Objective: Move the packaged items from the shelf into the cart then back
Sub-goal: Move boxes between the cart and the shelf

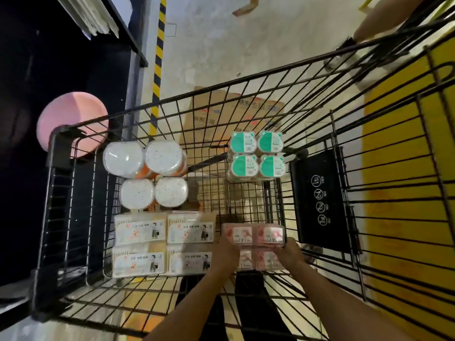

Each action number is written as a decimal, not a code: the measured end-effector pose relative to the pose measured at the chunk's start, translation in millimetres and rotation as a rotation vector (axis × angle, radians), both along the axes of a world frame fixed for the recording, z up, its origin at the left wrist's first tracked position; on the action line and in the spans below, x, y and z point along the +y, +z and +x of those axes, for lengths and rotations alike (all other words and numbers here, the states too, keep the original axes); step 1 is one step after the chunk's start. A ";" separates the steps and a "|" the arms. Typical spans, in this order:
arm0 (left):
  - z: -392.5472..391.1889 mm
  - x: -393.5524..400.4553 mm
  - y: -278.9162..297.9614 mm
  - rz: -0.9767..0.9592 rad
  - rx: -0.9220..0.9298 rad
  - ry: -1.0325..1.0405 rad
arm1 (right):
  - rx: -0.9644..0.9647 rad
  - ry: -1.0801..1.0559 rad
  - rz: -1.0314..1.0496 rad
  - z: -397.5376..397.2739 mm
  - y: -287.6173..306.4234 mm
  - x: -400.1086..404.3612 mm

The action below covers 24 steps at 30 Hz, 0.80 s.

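Inside the black wire cart [172, 102] lie several packs. My left hand [225, 252] and my right hand [290, 252] grip the two sides of a pink dental floss pack [253, 236] at the cart's near right. Left of it lie flat cotton swab packs [163, 244]. Farther back sit round white tubs [145, 173] on the left and a green bear-shaped four-pack [256, 156] on the right.
A dark shelf [118, 28] stands at the upper left, with a pink round object [71, 119] beside the cart corner. The cart's black child-seat flap [320, 200] is at the right. A cardboard box [236, 112] lies on the floor beyond. Another person's leg [374, 23] shows top right.
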<state>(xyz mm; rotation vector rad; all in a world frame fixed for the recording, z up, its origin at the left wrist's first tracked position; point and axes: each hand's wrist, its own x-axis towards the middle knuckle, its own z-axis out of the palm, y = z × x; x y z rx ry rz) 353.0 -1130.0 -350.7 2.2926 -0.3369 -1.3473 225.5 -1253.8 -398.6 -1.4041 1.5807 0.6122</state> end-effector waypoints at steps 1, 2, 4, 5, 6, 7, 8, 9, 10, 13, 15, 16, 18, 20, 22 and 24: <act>0.1 -4.3 -0.6 0.010 0.014 0.024 | -0.005 0.007 -0.025 2.9 0.3 0.5; 0.4 -8.4 -2.2 0.036 0.021 0.043 | -0.001 0.011 -0.051 5.9 2.0 1.5; -2.1 -14.2 -11.4 0.094 0.016 0.101 | 0.013 -0.087 -0.057 12.0 10.1 1.5; -4.0 -15.6 -16.0 0.121 0.022 0.124 | 0.014 -0.134 -0.045 12.9 10.5 0.7; -6.1 -17.1 -19.3 0.150 0.032 0.149 | 0.008 -0.163 -0.033 15.2 12.5 -0.7; -8.8 -17.8 -24.3 0.173 0.036 0.177 | 0.010 -0.174 -0.019 15.0 10.3 -1.8; -11.0 -18.0 -29.7 0.196 0.035 0.197 | 0.004 -0.170 -0.009 15.1 9.0 -2.9; -12.2 -20.8 -28.9 0.214 0.029 0.221 | -0.006 -0.168 -0.006 14.5 6.4 -3.6; -13.4 -23.0 -29.1 0.243 0.024 0.242 | -0.009 -0.163 -0.005 13.7 4.4 -3.5; -15.4 -29.2 -21.6 0.264 -0.020 0.257 | -0.010 -0.183 0.005 12.5 0.5 -3.7; -16.6 -31.4 -19.7 0.255 -0.100 0.292 | -0.005 -0.183 0.016 13.4 1.5 -4.3; -16.4 -32.7 -19.4 0.243 -0.143 0.327 | 0.006 -0.174 0.023 13.7 2.3 -4.8; -14.8 -37.3 -17.1 0.247 -0.212 0.329 | 0.014 -0.156 0.022 14.1 2.9 -6.7; -11.2 -40.8 -12.9 0.291 -0.243 0.218 | 0.020 -0.146 0.027 13.1 2.9 -7.7; -9.7 -40.0 -12.4 0.288 -0.256 0.111 | 0.022 -0.138 0.020 12.8 3.5 -7.9; -7.6 -37.4 -19.3 0.251 -0.230 0.094 | 0.019 -0.126 0.006 13.3 4.6 -7.2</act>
